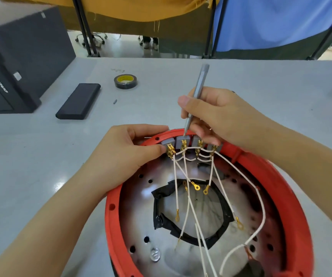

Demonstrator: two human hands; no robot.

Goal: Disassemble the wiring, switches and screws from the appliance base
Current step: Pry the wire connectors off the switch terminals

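Note:
The red round appliance base [277, 182] lies open side up on the grey table, its metal inner plate showing. Several grey switches [182, 141] with brass terminals sit along its far rim. White wires [189, 198] with brass ring lugs hang loose from them across the plate. My left hand [125, 154] grips the far rim and pinches the leftmost switch between thumb and fingers. My right hand [219, 114] holds a grey metal screwdriver [196, 96] like a pen, tip down on the second switch. Black tape [161, 198] edges the plate's central hole.
A roll of black tape [125, 81], a flat black case [78, 100] and a small loose bit [115, 101] lie on the table beyond the base. A black computer tower [19, 62] stands at far left. A loose coin-like disc [154, 254] rests inside the base.

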